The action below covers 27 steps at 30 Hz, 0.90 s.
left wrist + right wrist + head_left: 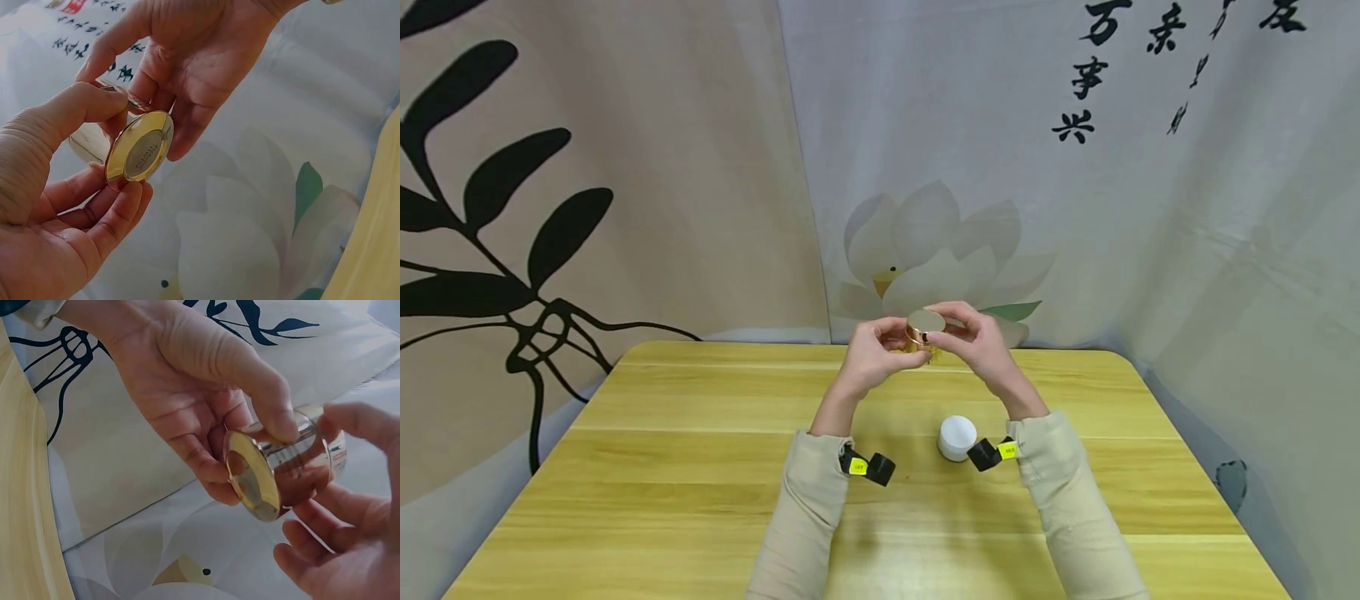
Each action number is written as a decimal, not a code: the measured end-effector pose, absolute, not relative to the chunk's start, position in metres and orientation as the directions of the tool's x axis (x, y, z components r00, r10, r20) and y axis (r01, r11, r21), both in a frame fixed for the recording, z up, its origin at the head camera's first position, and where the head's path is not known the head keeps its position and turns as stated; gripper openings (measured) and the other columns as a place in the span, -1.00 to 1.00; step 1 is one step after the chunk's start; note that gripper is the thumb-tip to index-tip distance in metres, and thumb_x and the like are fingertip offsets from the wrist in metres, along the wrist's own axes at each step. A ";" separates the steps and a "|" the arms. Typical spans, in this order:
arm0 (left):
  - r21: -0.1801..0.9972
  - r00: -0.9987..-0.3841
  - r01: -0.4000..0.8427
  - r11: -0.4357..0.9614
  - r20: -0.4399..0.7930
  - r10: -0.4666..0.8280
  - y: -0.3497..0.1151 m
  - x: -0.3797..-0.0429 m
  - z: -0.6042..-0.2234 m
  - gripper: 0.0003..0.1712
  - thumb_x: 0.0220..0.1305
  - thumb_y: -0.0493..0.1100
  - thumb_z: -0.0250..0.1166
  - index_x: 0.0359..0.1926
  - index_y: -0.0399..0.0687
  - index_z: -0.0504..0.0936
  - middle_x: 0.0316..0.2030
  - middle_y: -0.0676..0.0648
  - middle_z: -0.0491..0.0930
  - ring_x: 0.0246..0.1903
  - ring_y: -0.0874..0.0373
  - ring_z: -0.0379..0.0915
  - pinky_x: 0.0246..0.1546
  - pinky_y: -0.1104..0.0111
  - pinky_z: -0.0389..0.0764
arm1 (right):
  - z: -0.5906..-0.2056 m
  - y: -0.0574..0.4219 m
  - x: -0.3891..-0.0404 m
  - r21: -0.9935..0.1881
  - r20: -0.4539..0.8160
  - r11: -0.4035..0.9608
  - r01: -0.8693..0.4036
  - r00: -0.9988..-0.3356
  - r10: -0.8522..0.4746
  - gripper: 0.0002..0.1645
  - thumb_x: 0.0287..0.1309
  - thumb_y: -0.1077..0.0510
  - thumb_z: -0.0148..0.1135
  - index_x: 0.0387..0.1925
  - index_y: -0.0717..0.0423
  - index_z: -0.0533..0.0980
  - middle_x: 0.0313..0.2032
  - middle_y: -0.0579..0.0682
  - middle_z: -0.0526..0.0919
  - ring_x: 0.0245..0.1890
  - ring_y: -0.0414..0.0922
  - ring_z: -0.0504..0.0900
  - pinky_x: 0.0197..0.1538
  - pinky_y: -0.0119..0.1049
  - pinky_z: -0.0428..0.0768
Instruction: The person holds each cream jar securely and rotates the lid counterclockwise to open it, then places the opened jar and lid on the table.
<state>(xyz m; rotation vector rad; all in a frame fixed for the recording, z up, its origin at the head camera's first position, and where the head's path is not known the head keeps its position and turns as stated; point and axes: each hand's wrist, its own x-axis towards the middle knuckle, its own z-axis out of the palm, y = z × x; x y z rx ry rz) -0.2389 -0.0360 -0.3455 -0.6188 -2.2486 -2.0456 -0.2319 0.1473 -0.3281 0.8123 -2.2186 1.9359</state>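
Above the far edge of the table, both hands hold a shiny gold cosmetic jar [927, 322]. My left hand [878, 353] grips it from the left, and my right hand [977, 340] from the right, thumb across its side. In the left wrist view the gold jar's [140, 150] round base faces the camera, with small printing on a pale disc. In the right wrist view the right thumb lies along the jar's [281, 465] glossy wall, while the left fingers curl about its other end. The head view shows its flat round top.
A white round jar [957, 438] stands on the wooden table [700, 467], close to the right wrist's camera [983, 455]. Behind the table hangs a pale printed cloth [700, 167] with leaves, a lotus and black characters.
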 end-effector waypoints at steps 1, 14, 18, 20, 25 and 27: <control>0.948 -0.919 0.316 0.048 0.292 0.266 -0.036 -0.239 -0.346 -0.53 -0.09 -0.38 0.44 -0.07 -0.39 0.58 -0.21 -0.22 0.60 -0.30 0.13 0.51 -0.19 0.37 0.56 | -0.328 0.148 -0.232 -0.895 0.399 0.054 -0.443 -0.850 -0.344 -0.55 0.19 0.26 0.19 0.09 0.37 0.44 0.06 0.17 0.42 -0.10 -0.15 0.52 -0.11 -0.39 0.53; 0.947 -0.917 0.321 0.017 0.307 0.253 -0.038 -0.237 -0.346 -0.54 -0.08 -0.41 0.43 -0.07 -0.40 0.58 -0.23 -0.19 0.57 -0.27 0.11 0.51 -0.12 0.28 0.57 | -0.328 0.141 -0.231 -0.868 0.426 0.164 -0.469 -0.872 -0.243 -0.54 0.03 0.33 0.32 -0.01 0.35 0.42 0.05 0.21 0.42 0.12 0.03 0.35 0.26 -0.02 0.25; 0.945 -0.917 0.325 0.025 0.308 0.254 -0.039 -0.237 -0.346 -0.54 -0.08 -0.40 0.43 -0.07 -0.40 0.58 -0.22 -0.20 0.57 -0.27 0.11 0.49 -0.10 0.25 0.55 | -0.331 0.140 -0.233 -0.866 0.430 0.164 -0.473 -0.870 -0.240 -0.59 0.03 0.34 0.32 -0.04 0.35 0.47 0.06 0.19 0.42 0.13 0.00 0.35 0.26 -0.04 0.26; 0.945 -0.917 0.327 0.034 0.308 0.254 -0.039 -0.238 -0.347 -0.54 -0.08 -0.39 0.43 -0.07 -0.40 0.58 -0.22 -0.20 0.58 -0.27 0.12 0.48 -0.12 0.29 0.55 | -0.331 0.141 -0.233 -0.871 0.422 0.152 -0.468 -0.869 -0.259 -0.59 0.08 0.32 0.29 -0.01 0.36 0.48 0.09 0.18 0.40 0.13 -0.02 0.36 0.24 -0.09 0.31; 0.943 -0.915 0.329 0.043 0.307 0.260 -0.040 -0.238 -0.348 -0.53 -0.07 -0.39 0.43 -0.06 -0.41 0.57 -0.22 -0.21 0.59 -0.29 0.13 0.48 -0.18 0.37 0.54 | -0.332 0.143 -0.232 -0.887 0.404 0.086 -0.454 -0.852 -0.334 -0.56 0.19 0.28 0.17 0.10 0.37 0.43 0.14 0.19 0.35 0.02 -0.01 0.49 -0.01 -0.30 0.52; 0.943 -0.914 0.329 0.044 0.306 0.265 -0.040 -0.238 -0.348 -0.53 -0.07 -0.39 0.43 -0.06 -0.41 0.57 -0.22 -0.21 0.58 -0.29 0.13 0.48 -0.19 0.38 0.54 | -0.332 0.143 -0.232 -0.889 0.402 0.067 -0.452 -0.844 -0.354 -0.53 0.20 0.27 0.13 0.13 0.37 0.41 0.15 0.20 0.34 -0.02 0.00 0.51 -0.07 -0.30 0.54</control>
